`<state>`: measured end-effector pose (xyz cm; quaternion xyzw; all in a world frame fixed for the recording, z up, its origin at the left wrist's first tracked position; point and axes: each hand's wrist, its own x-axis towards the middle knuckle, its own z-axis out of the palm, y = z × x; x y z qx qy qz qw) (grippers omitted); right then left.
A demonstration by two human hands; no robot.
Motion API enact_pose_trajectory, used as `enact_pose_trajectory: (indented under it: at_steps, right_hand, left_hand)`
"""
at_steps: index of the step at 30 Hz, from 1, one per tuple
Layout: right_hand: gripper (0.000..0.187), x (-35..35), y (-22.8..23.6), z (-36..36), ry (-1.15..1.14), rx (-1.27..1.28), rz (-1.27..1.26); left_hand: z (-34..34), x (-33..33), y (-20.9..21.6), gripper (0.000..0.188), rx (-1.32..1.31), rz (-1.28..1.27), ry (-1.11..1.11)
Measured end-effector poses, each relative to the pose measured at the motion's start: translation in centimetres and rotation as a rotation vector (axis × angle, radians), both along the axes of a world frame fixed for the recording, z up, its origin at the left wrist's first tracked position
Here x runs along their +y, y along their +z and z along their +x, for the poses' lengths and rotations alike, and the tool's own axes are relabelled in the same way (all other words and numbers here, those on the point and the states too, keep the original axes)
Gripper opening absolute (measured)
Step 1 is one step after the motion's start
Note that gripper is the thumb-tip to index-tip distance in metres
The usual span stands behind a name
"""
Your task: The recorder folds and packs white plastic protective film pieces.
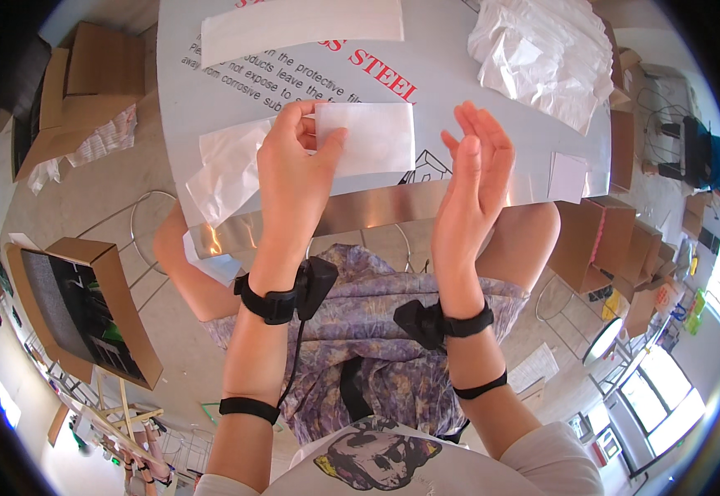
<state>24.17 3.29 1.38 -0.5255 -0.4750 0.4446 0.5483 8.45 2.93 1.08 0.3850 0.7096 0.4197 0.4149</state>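
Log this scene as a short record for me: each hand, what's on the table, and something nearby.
Left hand: holds a small white sheet
Right hand: open, holding nothing, right of the sheet
Surface: grey table top with printed lettering
Beside left hand: crumpled white film
Far edge: long white strip
Far right: pile of crinkled white material
Near right: white cards
Left of table: open cardboard box

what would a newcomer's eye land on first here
Probably the white rectangle pinched in the left grip over the grey table, the empty right grip beside it. Next, perhaps, the big white heap on the table's far right, then the open box at left.
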Motion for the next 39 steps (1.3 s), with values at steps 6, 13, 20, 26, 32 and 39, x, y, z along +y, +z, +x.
enact_pose_trajectory:
  at_steps: [6, 13, 20, 26, 32, 39]
  right_hand:
    - [0.051, 2.0, -2.2, -2.1, -0.015, 0.273, 0.099]
    - [0.064, 2.0, -5.2, -3.5, 0.053, 0.317, 0.005]
    - [0.063, 2.1, -3.1, -1.7, 0.011, 0.406, 0.114]
    - [0.068, 2.0, -4.3, -3.1, 0.037, 0.334, 0.065]
    - [0.066, 1.8, -4.8, -3.0, 0.023, 0.304, 0.043]
    - [0.067, 1.9, -4.0, -3.5, 0.100, 0.290, 0.113]
  left_hand:
    - [0.0, -0.2, 0.0, 0.034, 0.174, -0.026, 0.006]
    - [-0.2, -0.3, -0.5, 0.034, 0.336, -0.056, -0.008]
    - [-0.5, -0.7, -1.0, 0.034, 0.375, -0.002, -0.026]
    - [-0.3, -0.7, -1.0, 0.036, 0.402, 0.005, -0.025]
    - [-0.2, -0.7, -1.7, 0.037, 0.451, 0.061, -0.027]
    - [0.0, -0.7, -1.3, 0.038, 0.466, 0.031, -0.042]
